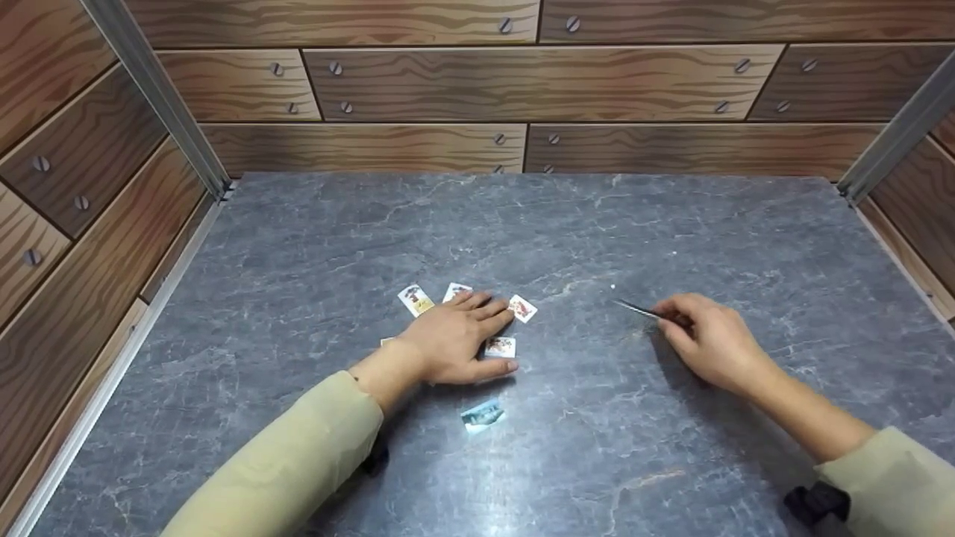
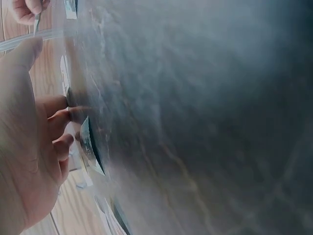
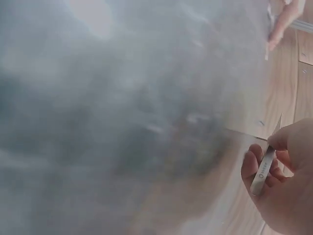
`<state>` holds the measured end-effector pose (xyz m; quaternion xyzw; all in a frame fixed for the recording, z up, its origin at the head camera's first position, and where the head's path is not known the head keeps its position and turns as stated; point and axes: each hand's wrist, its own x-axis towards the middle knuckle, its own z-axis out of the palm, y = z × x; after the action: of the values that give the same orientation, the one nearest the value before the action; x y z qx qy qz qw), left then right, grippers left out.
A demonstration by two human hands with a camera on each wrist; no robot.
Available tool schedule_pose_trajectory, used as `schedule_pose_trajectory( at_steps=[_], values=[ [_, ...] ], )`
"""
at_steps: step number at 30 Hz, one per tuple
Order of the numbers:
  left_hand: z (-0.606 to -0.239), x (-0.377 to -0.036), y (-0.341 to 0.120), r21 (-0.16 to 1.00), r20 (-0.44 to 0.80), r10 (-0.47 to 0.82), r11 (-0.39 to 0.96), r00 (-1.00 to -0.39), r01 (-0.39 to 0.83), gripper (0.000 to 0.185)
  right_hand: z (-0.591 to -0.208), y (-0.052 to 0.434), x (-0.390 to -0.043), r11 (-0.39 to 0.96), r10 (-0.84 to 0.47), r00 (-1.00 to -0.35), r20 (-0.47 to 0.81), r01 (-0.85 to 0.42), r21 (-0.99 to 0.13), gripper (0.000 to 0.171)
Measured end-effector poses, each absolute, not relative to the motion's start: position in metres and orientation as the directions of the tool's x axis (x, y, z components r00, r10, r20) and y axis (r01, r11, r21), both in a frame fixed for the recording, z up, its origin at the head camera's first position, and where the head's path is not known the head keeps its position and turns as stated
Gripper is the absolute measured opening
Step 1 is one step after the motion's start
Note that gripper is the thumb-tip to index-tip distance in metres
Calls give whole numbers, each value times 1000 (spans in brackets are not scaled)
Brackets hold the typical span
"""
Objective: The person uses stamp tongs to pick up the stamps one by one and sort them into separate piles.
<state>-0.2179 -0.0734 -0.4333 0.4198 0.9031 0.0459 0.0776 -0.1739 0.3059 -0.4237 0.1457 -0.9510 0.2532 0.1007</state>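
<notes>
My left hand (image 1: pixel 455 339) lies spread, palm down, over a group of small picture cards or stickers, hiding part of them. Around it show a yellow-and-white card (image 1: pixel 415 300), one at its fingertips (image 1: pixel 457 289), a red-and-white card (image 1: pixel 524 309) and another between thumb and forefinger (image 1: pixel 501 347). Nearer the front lies a blue picture piece (image 1: pixel 483 416), apart from the hand. Off to the right, my right hand (image 1: pixel 712 343) pinches slim metal tweezers (image 1: pixel 638 308), tips pointing left and nothing visible at them. The right wrist view shows the tweezers' flat end (image 3: pixel 263 171) across the fingers.
Tiny white specks (image 1: pixel 612 286) lie beyond the tweezers on the grey marbled tabletop (image 1: pixel 418 216). Wood-patterned panels (image 1: pixel 522 82) stand at the back and both sides, with metal posts (image 1: pixel 160 89) at the corners.
</notes>
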Motion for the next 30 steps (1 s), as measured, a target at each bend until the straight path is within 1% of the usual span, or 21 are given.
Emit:
schedule_pose_trajectory(
  at_steps=[9, 14, 22, 30],
  values=[
    [-433, -219, -72, 133, -108, 762, 647, -638, 750, 88, -403, 292, -199, 792, -317, -915, 251, -401, -461, 16],
    [-434, -219, -71, 128, -113, 760, 650, -641, 749, 89, -399, 281, -215, 775, -371, -907, 200, -421, -471, 13],
    [-434, -219, -70, 121, -96, 770, 638, -631, 760, 89, -404, 266, -237, 706, -495, -847, 195, -523, -477, 14],
    [-432, -220, -70, 106, -101, 772, 636, -628, 764, 89, -403, 255, -255, 680, -536, -833, 137, -522, -515, 17]
  ],
)
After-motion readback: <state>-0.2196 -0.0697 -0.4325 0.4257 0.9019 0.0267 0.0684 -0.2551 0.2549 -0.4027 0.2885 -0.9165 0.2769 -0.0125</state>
